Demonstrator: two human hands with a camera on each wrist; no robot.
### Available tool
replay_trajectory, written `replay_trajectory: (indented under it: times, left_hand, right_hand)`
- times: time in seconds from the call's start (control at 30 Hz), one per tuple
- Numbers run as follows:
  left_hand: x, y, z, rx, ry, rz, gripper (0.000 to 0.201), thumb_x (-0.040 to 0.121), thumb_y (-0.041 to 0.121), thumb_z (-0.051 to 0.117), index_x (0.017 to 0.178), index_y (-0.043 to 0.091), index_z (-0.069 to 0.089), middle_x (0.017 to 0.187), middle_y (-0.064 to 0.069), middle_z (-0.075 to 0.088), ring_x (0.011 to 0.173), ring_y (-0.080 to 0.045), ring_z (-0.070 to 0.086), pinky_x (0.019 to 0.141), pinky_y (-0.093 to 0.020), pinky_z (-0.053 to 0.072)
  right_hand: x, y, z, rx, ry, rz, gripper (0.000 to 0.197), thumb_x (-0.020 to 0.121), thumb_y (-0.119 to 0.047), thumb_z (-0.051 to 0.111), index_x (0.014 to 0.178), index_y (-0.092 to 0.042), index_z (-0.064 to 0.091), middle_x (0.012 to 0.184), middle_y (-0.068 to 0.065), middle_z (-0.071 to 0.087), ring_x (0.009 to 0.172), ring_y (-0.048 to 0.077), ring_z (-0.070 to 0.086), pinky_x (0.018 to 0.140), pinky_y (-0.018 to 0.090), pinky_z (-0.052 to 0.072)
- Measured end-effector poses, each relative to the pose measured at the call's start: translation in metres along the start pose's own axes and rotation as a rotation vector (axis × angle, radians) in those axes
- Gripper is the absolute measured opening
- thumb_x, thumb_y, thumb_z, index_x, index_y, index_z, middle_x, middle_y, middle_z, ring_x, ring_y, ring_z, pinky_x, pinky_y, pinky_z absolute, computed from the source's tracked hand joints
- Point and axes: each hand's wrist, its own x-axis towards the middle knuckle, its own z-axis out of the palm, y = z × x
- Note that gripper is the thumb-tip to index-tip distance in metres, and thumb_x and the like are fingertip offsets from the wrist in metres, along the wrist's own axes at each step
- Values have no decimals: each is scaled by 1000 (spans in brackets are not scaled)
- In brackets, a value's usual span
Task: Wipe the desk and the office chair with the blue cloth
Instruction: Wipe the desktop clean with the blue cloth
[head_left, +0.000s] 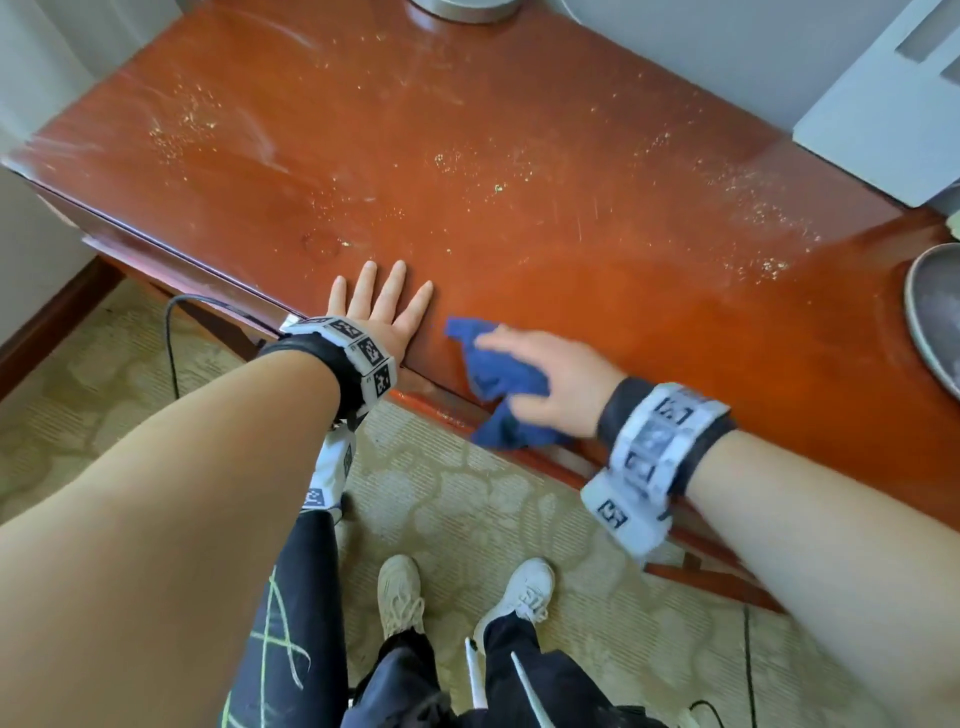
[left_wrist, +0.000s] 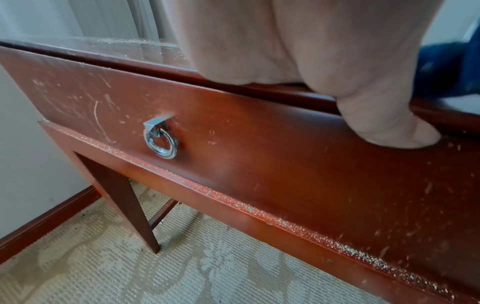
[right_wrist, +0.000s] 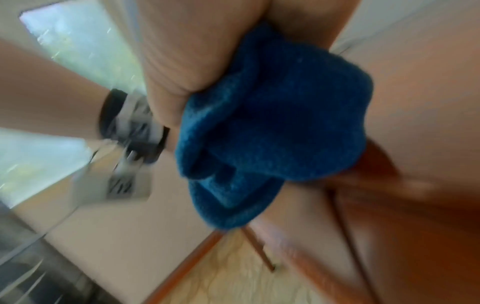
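Head view showed a reddish wooden tabletop (head_left: 519, 156) dusted with pale specks, set against a white wall, with patterned beige carpet (head_left: 467, 493) below. A drawer front with a chrome ring pull (left_wrist: 161, 142) ran beneath the near edge, its lower ledge gritty. The far and left stretches of the surface lay open. The left hand (head_left: 379, 312) rested flat at the near edge, fingers straight and spread, thumb over the drawer front. Just beside it, the right hand (head_left: 550, 384) gripped the bunched blue cloth (head_left: 498, 379), fingers curled round it, pressing it on the near edge, part of it hanging over.
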Motion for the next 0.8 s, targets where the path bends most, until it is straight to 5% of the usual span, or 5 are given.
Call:
replay_trajectory:
  times: [0.13,0.33,0.6,0.7,0.8]
  left_hand:
    - [0,1,-2,-2,-33,2,120,68,80,51,139,30,-32,149,-5,-35,138,-33,-27,112,-53,-10]
    - [2,2,-1,12,-33,-9,118,71,77,51,139,30,-33,149,-5,-35,138,-33,-27,112,-53,-9]
    - [-2,2,-3,-11,-17,-12,120,70,78,52,141,27,-30,151,-3,-32,139,-32,-25,112,-51,-8]
    - [-3,2,-1,-6,-12,-21,121,69,81,49,141,26,-31,151,-2,-31,140,-31,-25,113,-51,-8]
    - [-4,2,-1,-6,0,-17,122,67,82,49,141,26,-30,152,-3,-30,140,-32,-23,113,-51,-6]
  right_hand:
    - [18,38,-59,-54,243,294,63,90,-18,54,146,-22,25,155,9,17,143,22,13,110,27,16]
    - [74,74,-56,-127,249,668,65,94,-29,48,148,-15,15,156,8,8,143,32,2,115,48,5]
    - [72,1,2,-234,-130,49,75,89,-20,55,149,-14,10,157,10,-1,144,24,-3,114,33,-2]
    - [41,-6,11,-67,-202,28,69,87,-12,56,148,-18,21,157,4,8,144,15,6,109,19,9]
    - [18,-5,-8,108,-73,94,53,88,-13,59,138,-18,40,141,4,26,126,15,34,98,18,28]
